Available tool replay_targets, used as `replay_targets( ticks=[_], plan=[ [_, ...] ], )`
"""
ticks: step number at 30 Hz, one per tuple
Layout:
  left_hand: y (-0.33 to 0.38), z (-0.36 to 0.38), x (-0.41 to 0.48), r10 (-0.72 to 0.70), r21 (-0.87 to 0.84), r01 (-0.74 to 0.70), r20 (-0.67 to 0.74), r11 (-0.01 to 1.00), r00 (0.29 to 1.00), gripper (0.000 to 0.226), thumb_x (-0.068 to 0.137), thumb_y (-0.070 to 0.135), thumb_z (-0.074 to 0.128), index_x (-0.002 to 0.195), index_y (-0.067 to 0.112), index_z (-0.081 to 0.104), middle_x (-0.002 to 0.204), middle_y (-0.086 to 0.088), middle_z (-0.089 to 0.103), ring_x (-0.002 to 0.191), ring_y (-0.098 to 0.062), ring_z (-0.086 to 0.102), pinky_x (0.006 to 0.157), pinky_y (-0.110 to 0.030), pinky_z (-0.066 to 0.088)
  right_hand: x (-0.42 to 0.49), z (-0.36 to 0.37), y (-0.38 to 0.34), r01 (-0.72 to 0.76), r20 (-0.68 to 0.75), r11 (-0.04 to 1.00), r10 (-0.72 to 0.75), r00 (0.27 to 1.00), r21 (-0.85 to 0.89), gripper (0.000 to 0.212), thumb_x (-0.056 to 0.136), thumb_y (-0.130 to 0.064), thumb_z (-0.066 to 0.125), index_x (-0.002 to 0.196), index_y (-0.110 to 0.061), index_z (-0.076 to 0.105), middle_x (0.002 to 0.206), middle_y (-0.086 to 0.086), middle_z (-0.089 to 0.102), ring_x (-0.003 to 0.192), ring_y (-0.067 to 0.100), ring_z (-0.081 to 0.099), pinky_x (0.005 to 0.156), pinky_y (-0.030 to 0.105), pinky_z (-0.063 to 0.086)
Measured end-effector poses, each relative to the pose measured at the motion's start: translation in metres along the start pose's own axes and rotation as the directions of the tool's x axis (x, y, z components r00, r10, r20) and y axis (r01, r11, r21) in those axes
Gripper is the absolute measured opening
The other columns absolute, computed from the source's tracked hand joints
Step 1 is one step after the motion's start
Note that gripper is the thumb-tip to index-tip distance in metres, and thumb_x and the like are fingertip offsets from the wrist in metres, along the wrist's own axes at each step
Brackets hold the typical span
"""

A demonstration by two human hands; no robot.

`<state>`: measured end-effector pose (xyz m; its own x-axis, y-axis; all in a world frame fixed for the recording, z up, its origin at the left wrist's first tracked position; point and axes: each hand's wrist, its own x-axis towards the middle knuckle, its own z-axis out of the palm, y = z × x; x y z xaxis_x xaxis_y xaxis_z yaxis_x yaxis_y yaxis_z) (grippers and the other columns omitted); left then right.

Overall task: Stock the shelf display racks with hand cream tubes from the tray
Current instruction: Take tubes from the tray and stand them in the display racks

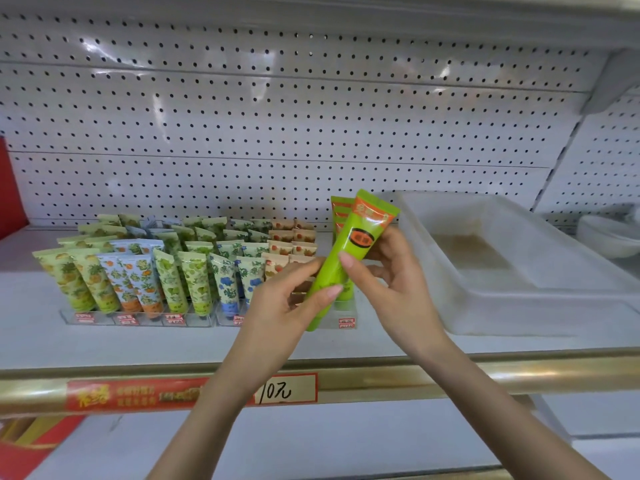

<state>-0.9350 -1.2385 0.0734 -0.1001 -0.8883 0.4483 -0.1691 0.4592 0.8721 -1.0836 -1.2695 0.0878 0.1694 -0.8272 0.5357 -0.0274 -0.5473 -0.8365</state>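
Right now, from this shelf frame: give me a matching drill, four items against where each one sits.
1. bright green plastic tube with orange band
2. translucent white plastic tray
3. cream tubes with blue flowers
4. red-and-white price label

A. on the gold shelf rail
B. gripped by left hand and right hand
C. cap-down in the clear rack
D. on the shelf, far right, no tubes visible inside

Pairs: 1-B, 2-D, 3-C, 4-A.

Two bare forearms [221,393], left hand [277,306], right hand [398,282], long slim fingers [353,271], rounded, neatly kept nails [346,259]
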Motion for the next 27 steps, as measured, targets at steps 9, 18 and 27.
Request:
replay_targets(
  ticks=[9, 18, 27],
  plan=[
    [-0.008, 0.003, -0.006, -0.007, 0.229, -0.002, 0.037, 0.973, 0.999, 0.042, 0.082, 0.057, 0.049, 0.124, 0.047, 0.049, 0.118, 0.019, 0.056, 0.111, -0.003, 0.053, 0.089, -0.032, 0.049, 0.003, -0.005, -0.004, -0.049, -0.110, 0.990, 0.064, 0.992, 0.132, 0.037, 0.077, -0.026, 0.071, 0.109, -0.015, 0.056, 0.104, 0.003, 0.068, 0.100, 0.018, 0.064, 0.086, 0.037, 0.053],
    [-0.029, -0.023, -0.044, -0.008, 0.855, -0.032, 0.042, 0.518, 0.999, 0.062, 0.090, 0.060, 0.024, 0.136, 0.024, 0.044, 0.134, 0.006, 0.052, 0.121, -0.009, 0.041, 0.089, -0.030, 0.047, 0.011, -0.023, 0.024, -0.095, -0.195, 0.995, 0.087, 0.977, -0.031, 0.026, 0.083, -0.018, 0.069, 0.103, -0.024, 0.055, 0.102, -0.003, 0.066, 0.095, 0.012, 0.063, 0.084, 0.041, 0.054],
    [-0.042, -0.045, -0.067, -0.005, 0.927, -0.059, 0.065, 0.370, 0.998, 0.059, 0.091, 0.053, 0.032, 0.126, 0.014, 0.057, 0.125, -0.005, 0.060, 0.110, -0.025, 0.059, 0.085, -0.039, 0.051, 0.006, -0.012, 0.043, -0.106, -0.138, 0.982, 0.084, 0.987, -0.159, 0.028, 0.084, -0.019, 0.068, 0.102, -0.031, 0.049, 0.101, -0.016, 0.062, 0.095, -0.003, 0.058, 0.067, 0.007, 0.046]
  ],
)
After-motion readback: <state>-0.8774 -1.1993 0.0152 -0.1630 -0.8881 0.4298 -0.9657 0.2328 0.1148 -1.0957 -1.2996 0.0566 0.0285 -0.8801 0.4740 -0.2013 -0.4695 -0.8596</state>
